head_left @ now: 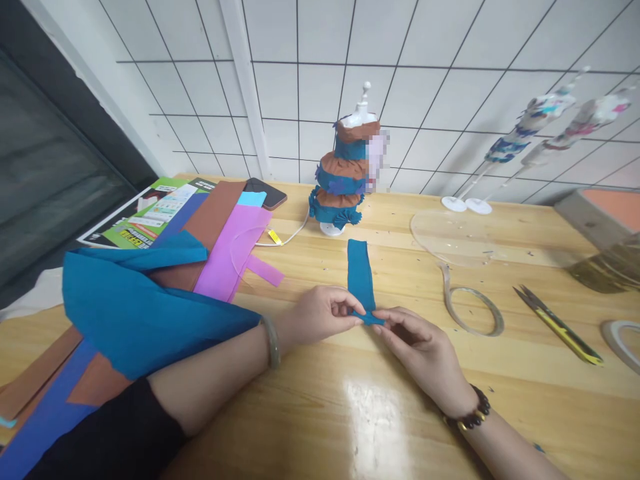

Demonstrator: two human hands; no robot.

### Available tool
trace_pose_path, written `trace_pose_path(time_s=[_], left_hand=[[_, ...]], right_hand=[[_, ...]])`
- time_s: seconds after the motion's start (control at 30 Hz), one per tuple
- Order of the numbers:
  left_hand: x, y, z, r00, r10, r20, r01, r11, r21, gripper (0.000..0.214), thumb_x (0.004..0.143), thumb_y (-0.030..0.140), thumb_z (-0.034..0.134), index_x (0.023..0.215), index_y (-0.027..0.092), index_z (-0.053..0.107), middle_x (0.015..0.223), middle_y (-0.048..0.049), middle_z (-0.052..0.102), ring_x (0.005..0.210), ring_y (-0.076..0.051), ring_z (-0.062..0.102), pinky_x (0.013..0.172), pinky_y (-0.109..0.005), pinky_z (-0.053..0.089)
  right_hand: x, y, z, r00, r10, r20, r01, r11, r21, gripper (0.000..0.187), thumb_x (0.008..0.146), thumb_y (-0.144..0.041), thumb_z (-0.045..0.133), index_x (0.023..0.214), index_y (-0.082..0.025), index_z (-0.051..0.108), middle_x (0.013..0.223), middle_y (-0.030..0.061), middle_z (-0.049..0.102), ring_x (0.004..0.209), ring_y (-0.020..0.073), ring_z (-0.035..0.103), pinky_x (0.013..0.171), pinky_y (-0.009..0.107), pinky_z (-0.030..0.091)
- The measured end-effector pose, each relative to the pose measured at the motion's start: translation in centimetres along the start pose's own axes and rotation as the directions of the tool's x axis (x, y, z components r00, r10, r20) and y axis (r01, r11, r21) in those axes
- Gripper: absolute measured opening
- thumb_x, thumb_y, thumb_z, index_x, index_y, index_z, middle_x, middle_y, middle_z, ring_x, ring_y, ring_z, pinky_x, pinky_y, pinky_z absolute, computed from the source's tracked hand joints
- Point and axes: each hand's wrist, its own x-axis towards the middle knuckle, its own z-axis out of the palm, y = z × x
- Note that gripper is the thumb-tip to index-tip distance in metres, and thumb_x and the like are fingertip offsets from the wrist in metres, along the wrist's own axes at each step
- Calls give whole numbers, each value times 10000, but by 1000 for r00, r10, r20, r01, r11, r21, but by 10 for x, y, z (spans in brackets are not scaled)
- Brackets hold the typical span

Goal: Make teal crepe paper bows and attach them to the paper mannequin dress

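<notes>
A teal crepe paper strip point(361, 273) lies lengthwise on the table, its near end folded over. My left hand point(323, 312) pinches the left side of that fold between thumb and fingers. On the other side, my right hand point(420, 347) grips the right end of the same fold. Beyond the strip stands a small dress form point(344, 170) in tiers of brown and teal paper with ruffled trim. Under and beside my left forearm spreads a large teal crepe paper sheet point(165, 313).
Purple paper point(237, 250), brown paper point(215, 213) and a phone point(267, 193) lie at left. Right are a tape roll point(493, 320), yellow-handled scissors point(560, 327), another roll point(625, 340) and a clear round sheet point(450, 233). Two more dress forms point(530, 127) stand by the tiled wall.
</notes>
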Motion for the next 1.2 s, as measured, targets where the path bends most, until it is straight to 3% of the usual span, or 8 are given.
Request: trace_pose_path(time_s=[0.23, 0.5, 0.73, 1.0, 1.2], left_hand=[[0, 1, 2, 999, -19, -39, 18, 1000, -19, 206, 724, 263, 607, 878, 143, 673, 678, 1, 541, 585, -78, 439, 531, -196, 355], [1, -3, 4, 992, 70, -108, -60, 994, 96, 173, 721, 239, 615, 844, 137, 682, 702, -16, 574, 601, -83, 471, 549, -196, 385], [1, 0, 3, 973, 198, -121, -168, 961, 217, 115, 724, 188, 612, 802, 146, 686, 667, -12, 572, 578, -75, 481, 529, -182, 384], [2, -1, 3, 970, 218, -106, -192, 958, 213, 100, 745, 177, 587, 773, 144, 677, 675, -21, 577, 588, -79, 494, 522, -185, 382], [2, 4, 2, 966, 242, -85, -219, 951, 217, 126, 730, 213, 612, 801, 128, 672, 825, -67, 605, 665, -98, 525, 569, -198, 414]], right_hand=[[1, 0, 0, 999, -37, -13, 37, 999, -3, 159, 765, -264, 608, 897, -225, 688, 843, 54, 699, 731, 174, 642, 657, 294, 544], [3, -2, 2, 999, -45, -17, 45, 999, 11, 127, 780, -241, 596, 861, -214, 692, 819, 57, 693, 733, 168, 641, 643, 273, 536], [2, 2, 3, 998, -56, -12, 56, 998, 28, 139, 799, -250, 574, 871, -212, 687, 821, 58, 683, 745, 168, 638, 641, 272, 524], [3, 1, 2, 997, -83, 4, 82, 996, 40, 128, 809, -206, 560, 863, -206, 676, 818, 61, 655, 760, 163, 619, 658, 270, 506], [3, 1, 2, 997, -83, 1, 83, 995, 49, 120, 812, -198, 556, 861, -206, 666, 881, 70, 653, 835, 170, 615, 737, 283, 499]])
